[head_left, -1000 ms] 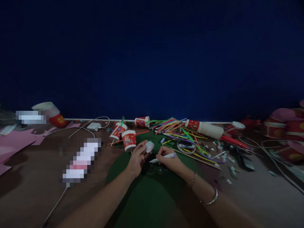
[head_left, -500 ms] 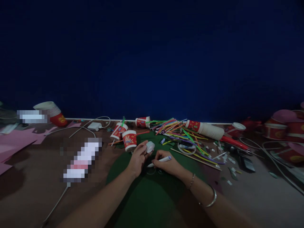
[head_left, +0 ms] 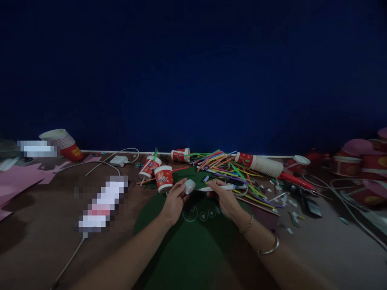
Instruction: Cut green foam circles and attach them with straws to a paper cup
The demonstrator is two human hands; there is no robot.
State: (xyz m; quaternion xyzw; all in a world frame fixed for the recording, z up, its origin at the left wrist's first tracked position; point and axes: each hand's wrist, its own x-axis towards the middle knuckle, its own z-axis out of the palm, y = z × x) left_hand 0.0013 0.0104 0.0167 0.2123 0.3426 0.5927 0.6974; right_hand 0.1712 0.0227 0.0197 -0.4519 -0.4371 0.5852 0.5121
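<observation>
Far left of the green sheet (head_left: pixel 181 253), one leaning cup stack (head_left: pixel 65 141) on the desk (head_left: pixel 45 249), then, nearer the sheet, one white charger (head_left: pixel 117 161). Just beside and beyond the sheet's left side, three loose red cups (head_left: pixel 163 178). And here's the left hand (head_left: pixel 173 201), over the sheet's far part, its grip closed on one small white round thing (head_left: pixel 189 186). Now the right hand (head_left: pixel 225 197) — that's the change! It has swung outward and away from the near side of the sheet, its grip firm on one white marker (head_left: pixel 222 187), tip pointing at the round thing. More of the drawn outlines on the sheet come into view: one large circle (head_left: pixel 190 214), two small ones with hearts (head_left: pixel 203 216), perhaps a fourth mark by the hand. So the marker looks clear of those lines, a pause in drawing, I'd judge. One loose cap (head_left: pixel 206 178) lies by the sheet's far side; past it, a heap of straws (head_left: pixel 211 161) — too tangled to count — and right of the sheet, one lying cup stack (head_left: pixel 267 166).
</observation>
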